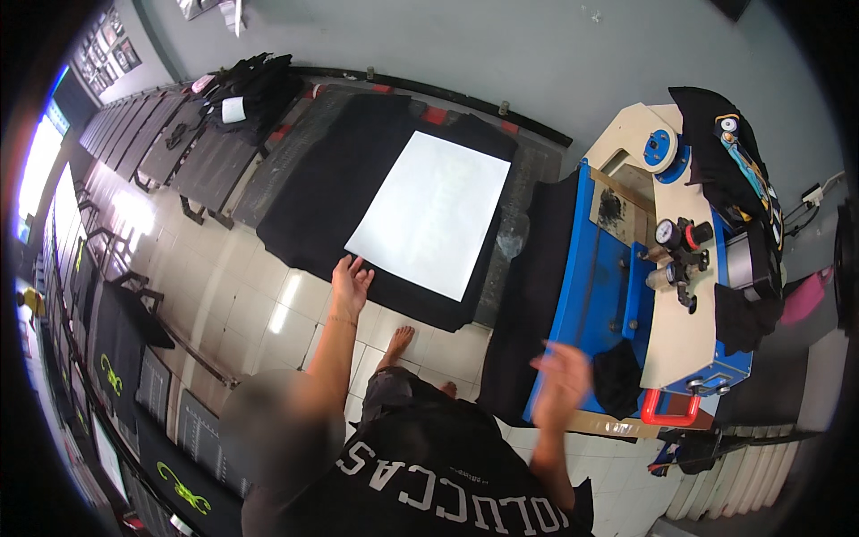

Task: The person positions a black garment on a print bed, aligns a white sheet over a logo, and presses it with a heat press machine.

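White sheet [438, 215] lay on black cloth [327, 183]

Bare cloth ran wide leftward. The left hand [352, 279], fingers loosely spread, was beside the sheet's near corner; the right hand [562, 385] was too blurred to tell its fingers. Tiled floor [255, 300] fronted the worktop [537, 166], grey wall [447, 45] behind.

it's a head-worn fisheye, left one of a pair, aimed steeply down past the wearer's black t-shirt [447, 456]. the white sheet [434, 215] sits pretty close, grey wall [429, 45] farther off up top.
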The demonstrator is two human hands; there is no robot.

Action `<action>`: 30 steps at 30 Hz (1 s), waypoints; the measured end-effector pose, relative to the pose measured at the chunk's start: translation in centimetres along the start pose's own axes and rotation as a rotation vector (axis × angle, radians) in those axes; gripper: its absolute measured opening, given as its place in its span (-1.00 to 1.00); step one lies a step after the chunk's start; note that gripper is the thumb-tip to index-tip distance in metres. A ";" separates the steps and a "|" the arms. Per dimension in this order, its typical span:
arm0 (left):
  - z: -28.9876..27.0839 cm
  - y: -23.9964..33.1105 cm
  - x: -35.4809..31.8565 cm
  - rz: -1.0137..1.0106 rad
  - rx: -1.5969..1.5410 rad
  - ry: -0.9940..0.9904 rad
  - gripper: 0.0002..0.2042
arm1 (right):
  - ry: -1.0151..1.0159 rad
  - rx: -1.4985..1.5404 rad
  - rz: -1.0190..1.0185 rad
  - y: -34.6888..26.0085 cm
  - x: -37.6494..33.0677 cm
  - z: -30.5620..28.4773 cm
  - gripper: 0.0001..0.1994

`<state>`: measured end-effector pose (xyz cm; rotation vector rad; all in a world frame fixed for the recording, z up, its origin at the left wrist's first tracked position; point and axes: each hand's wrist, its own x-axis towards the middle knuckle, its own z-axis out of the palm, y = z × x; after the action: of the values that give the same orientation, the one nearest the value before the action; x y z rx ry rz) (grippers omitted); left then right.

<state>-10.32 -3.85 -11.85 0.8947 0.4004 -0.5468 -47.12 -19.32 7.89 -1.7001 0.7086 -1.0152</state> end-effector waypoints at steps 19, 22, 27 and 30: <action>6.4 0.0 0.5 0.833 1.788 -0.716 -0.32 | -0.395 -0.799 0.161 16.7 24.8 23.9 -0.80; 6.7 -0.6 1.4 0.810 1.941 -0.781 -0.27 | -0.317 -0.809 0.104 18.4 33.7 22.0 -0.82; 8.9 -0.4 2.8 0.786 1.958 -0.860 -0.29 | -0.135 -0.954 -0.093 18.1 48.1 19.6 -0.80; 11.4 -0.8 5.1 0.853 1.955 -0.875 -0.29 | -0.024 -1.020 -0.135 14.3 54.3 19.7 -0.79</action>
<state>-5.61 -14.96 -8.63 2.2819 -1.5947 -0.3227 -3.79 -60.10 7.53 -2.6446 1.2311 -0.7427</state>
